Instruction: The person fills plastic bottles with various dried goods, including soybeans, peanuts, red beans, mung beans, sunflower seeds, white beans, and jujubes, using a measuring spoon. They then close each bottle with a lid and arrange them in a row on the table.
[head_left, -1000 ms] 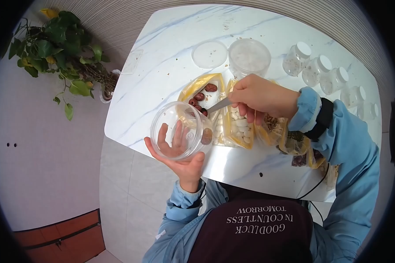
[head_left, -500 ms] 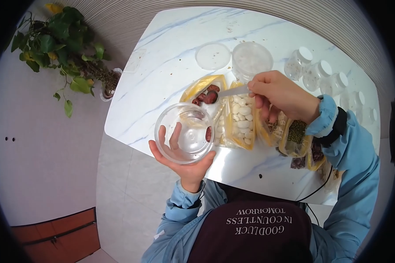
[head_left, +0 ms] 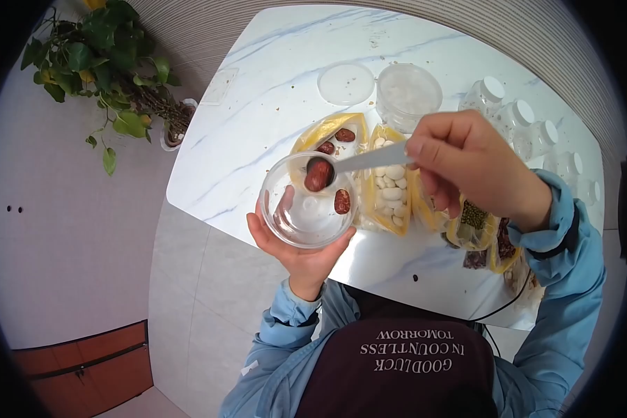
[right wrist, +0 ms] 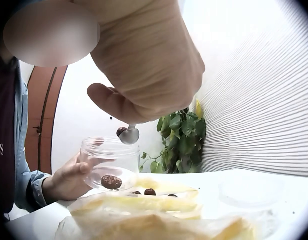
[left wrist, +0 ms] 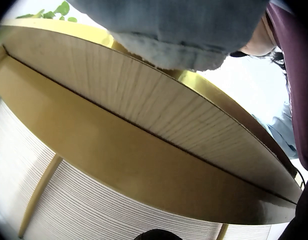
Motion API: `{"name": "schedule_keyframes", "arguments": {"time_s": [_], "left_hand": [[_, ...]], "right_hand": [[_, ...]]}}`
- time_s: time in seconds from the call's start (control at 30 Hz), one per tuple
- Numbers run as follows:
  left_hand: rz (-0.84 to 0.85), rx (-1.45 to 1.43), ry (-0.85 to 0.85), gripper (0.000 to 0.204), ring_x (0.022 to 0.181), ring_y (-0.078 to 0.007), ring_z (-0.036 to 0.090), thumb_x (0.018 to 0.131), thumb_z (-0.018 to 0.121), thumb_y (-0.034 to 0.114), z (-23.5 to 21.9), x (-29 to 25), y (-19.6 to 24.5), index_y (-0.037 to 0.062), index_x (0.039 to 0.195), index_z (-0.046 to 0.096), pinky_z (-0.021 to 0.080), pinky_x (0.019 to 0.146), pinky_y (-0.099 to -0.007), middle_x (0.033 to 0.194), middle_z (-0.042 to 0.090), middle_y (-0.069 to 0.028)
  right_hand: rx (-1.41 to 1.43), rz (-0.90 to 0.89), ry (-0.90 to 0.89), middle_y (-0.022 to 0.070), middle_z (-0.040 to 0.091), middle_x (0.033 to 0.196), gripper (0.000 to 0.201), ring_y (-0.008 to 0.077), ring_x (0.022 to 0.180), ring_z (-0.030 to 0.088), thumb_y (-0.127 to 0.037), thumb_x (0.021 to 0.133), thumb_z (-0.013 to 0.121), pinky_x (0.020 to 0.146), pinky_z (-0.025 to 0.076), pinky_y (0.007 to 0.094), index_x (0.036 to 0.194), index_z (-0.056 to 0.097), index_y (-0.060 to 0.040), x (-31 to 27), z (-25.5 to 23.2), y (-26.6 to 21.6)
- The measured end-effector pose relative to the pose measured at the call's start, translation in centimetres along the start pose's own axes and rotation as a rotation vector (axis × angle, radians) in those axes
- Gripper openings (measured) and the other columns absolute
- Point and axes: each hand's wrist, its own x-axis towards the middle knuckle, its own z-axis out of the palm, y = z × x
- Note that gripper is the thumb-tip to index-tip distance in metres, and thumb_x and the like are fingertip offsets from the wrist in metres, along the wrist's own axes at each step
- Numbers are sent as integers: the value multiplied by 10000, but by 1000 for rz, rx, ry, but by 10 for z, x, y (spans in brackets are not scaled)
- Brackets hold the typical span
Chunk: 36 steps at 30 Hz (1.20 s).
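My left hand (head_left: pixel 303 267) holds a clear plastic jar (head_left: pixel 290 230) from below and the side, its mouth facing up. One red date (head_left: pixel 342 202) lies inside it, also visible through the wall in the right wrist view. My right hand (head_left: pixel 470 164) pinches the handle of a metal spoon (head_left: pixel 373 157). Another red date (head_left: pixel 318 175) sits in the spoon's bowl, over the jar's mouth. Just behind the jar is an opened yellow-edged bag (head_left: pixel 312 131) with a few dates in it. A bag of white beans (head_left: pixel 390 198) lies under the spoon handle.
More bags, one of green beans (head_left: pixel 472 214), lie to the right. A round clear container (head_left: pixel 409 94) and a flat lid (head_left: pixel 345 84) are at the back. Several white-capped jars (head_left: pixel 519 115) line the right side. A potted plant (head_left: pixel 129 122) stands beyond the table's left edge.
The spoon lifted a date out of the bag and brought it over the jar. The left hand moved the jar slightly right and up, turning its mouth upward.
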Motion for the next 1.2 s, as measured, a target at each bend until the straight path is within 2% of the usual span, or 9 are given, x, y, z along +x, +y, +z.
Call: {"name": "schedule_keyframes", "arguments": {"time_s": [0.1,0.2,0.23,0.5,0.63,0.73,0.93,1.03,1.2], "left_hand": [[-17,42,9,1300,1277,-398,378,580,897,201,-1,-2,0,190,1457,-62,435,1018,-506,1441,194,-184],[-19,11,20,1302,1275,-395,380,578,898,199,1,-1,0,187,1457,-62,435,1018,-506,1437,199,-183],[-10,22,16,1302,1275,-394,380,578,898,199,1,-1,0,184,1457,-63,433,1021,-507,1436,201,-183],[-52,29,26,1259,1272,-361,387,602,880,228,-1,-1,4,163,1459,-40,483,975,-479,1419,232,-161],[-243,-138,219,1163,1255,-351,417,651,835,188,1,-1,9,166,1466,5,548,836,-425,1389,269,-145],[-376,-227,305,1183,1259,-365,411,644,795,145,1,7,18,155,1455,-66,542,883,-456,1381,230,-181],[-380,-372,392,1133,1275,-394,400,664,813,162,1,7,14,181,1459,5,573,818,-418,1376,241,-153],[-385,-398,375,1124,1260,-379,414,674,819,170,0,6,14,178,1458,14,573,808,-401,1384,259,-137],[-386,-412,360,1118,1215,-335,447,686,812,192,-1,4,9,180,1462,7,567,772,-372,1400,288,-124]], "right_hand": [[-254,-261,-28,40,587,612,174,104,472,545,-152,929,556,449,442,214,834,603,-15,3,8,16],[-604,-707,91,88,586,644,123,194,541,571,-110,891,588,504,443,279,837,623,-5,4,17,26],[-610,-774,94,124,582,687,80,274,591,570,-75,853,611,523,437,328,835,632,0,7,19,30],[-661,-860,338,104,605,706,115,301,603,575,-148,865,609,539,447,351,830,631,-41,7,17,22],[-655,-790,418,106,619,718,130,311,582,566,-172,882,587,534,446,356,875,652,-59,25,3,26],[-697,-556,263,116,619,713,187,324,617,576,-212,904,549,561,452,388,861,642,-56,37,-6,34],[-874,-607,194,136,627,757,253,342,721,599,-255,918,508,646,461,434,811,607,-48,55,4,66],[-932,-513,135,151,628,765,258,347,725,600,-262,916,512,664,467,435,808,609,-49,56,8,65],[-683,-490,80,124,615,707,246,283,621,588,-215,913,529,580,470,368,797,612,-15,61,11,70]]}}
